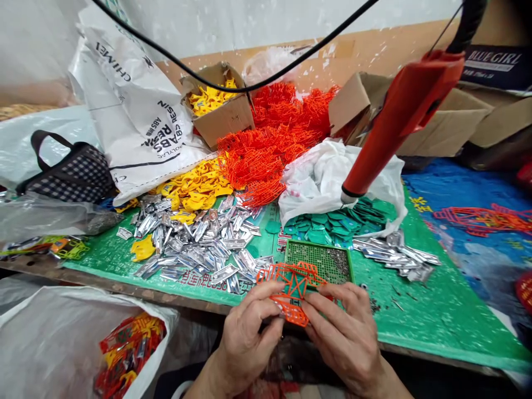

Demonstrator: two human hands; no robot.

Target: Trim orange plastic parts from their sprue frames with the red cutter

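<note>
An orange plastic lattice frame (297, 282) is held up at the table's front edge between both hands. My left hand (251, 321) pinches its left side, thumb and fingers closed on it. On the other side, the fingers of my right hand (343, 324) grip the frame's right end. Part of the frame is hidden behind the fingers. Just behind it lies a green perforated tray (318, 248) with small dark screws or pins in it. Shiny silver metal plates (208, 249) are heaped to the left of the tray.
A red electric screwdriver (399, 122) hangs at the right on a black cable. Behind are piles of orange frames (274, 138), yellow parts (195, 183) and a white bag of green pieces (332, 221). Cardboard boxes (444, 122) stand at the back; a sack of assembled pieces (128, 354) is lower left.
</note>
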